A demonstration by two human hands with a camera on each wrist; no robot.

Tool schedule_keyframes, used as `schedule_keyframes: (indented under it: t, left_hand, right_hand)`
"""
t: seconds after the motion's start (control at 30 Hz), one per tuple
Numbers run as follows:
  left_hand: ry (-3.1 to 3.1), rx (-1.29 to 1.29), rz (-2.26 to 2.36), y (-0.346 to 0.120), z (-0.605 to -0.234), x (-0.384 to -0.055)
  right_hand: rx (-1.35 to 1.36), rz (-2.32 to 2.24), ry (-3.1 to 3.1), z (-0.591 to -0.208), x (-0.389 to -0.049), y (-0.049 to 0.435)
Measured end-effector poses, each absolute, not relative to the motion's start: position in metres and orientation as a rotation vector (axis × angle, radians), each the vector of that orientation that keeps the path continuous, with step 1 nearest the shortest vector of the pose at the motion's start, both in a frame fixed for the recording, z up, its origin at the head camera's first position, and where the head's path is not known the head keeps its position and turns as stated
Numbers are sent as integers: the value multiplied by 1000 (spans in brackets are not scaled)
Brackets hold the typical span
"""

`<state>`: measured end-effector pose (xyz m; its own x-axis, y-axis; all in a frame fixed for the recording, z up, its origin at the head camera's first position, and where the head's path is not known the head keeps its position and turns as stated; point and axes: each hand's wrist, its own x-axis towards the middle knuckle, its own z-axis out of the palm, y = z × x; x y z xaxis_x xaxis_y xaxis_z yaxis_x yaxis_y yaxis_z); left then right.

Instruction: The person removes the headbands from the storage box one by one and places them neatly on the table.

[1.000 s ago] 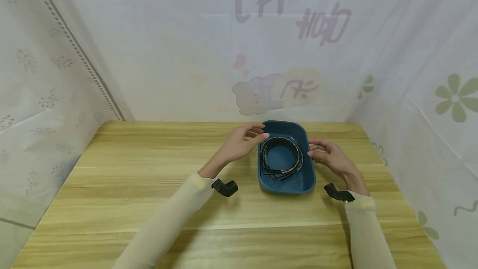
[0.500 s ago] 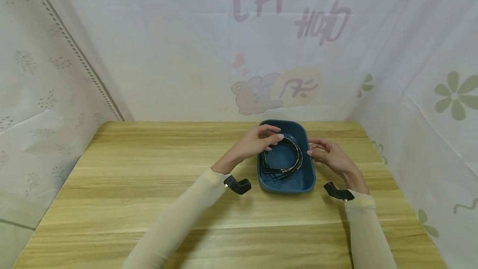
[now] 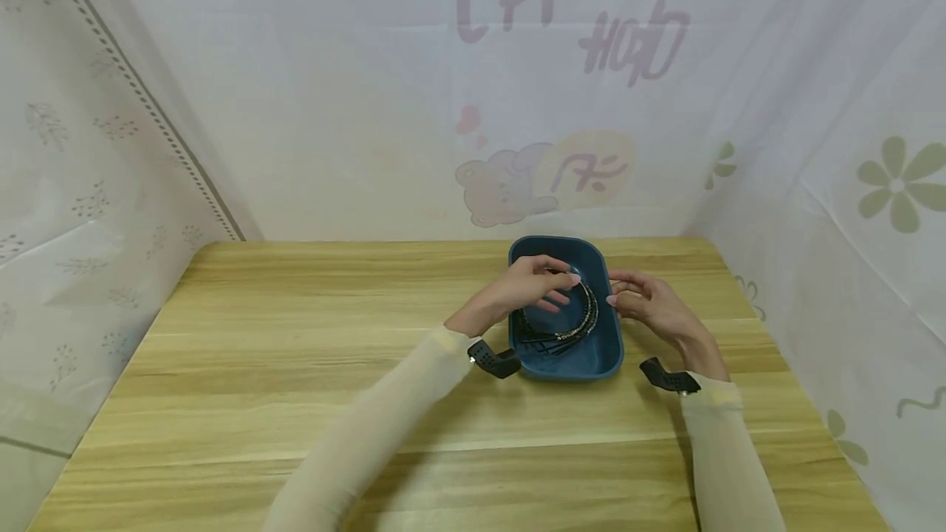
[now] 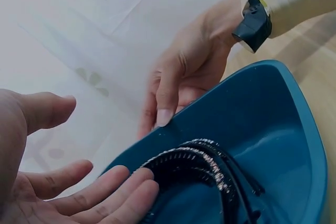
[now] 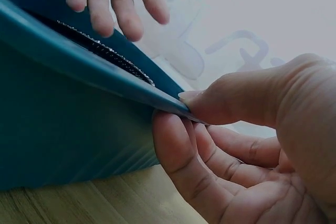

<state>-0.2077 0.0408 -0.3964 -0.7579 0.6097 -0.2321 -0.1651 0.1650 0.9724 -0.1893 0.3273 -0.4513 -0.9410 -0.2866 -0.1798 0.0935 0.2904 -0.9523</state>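
A blue plastic bin (image 3: 565,372) stands toward the back right of the wooden table. Several black headbands (image 3: 590,317) with glittery, sparkling trim lie nested together inside it, toothed on their inner side in the left wrist view. My left hand (image 3: 526,286) reaches over the bin's left wall, fingers spread and relaxed above the headbands and partly hiding them. Nothing lies between its thumb and fingers. My right hand (image 3: 658,310) pinches the bin's right rim, thumb on the inside and fingers outside, as the right wrist view shows.
The wood-grain table (image 3: 296,335) stretches to the left and front of the bin. A pale printed cloth (image 3: 355,105) hangs behind the table and along both sides. Each wrist wears a black strap mount (image 3: 495,360).
My left hand has moved right, from the bin's left rim to over the headbands inside. The right hand has kept its pinch on the rim, and the bin has stayed in place.
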Motion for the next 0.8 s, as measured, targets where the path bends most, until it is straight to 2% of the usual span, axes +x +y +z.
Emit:
schedule_keyframes:
  t: [0.43, 0.8]
  left_hand:
    - [1813, 230, 1540, 64, -410, -211]
    - [1834, 183, 1482, 79, -420, -216]
  right_hand:
    - [-186, -1709, 2241, -451, -189, 326]
    - [-180, -1705, 2234, -450, -189, 325]
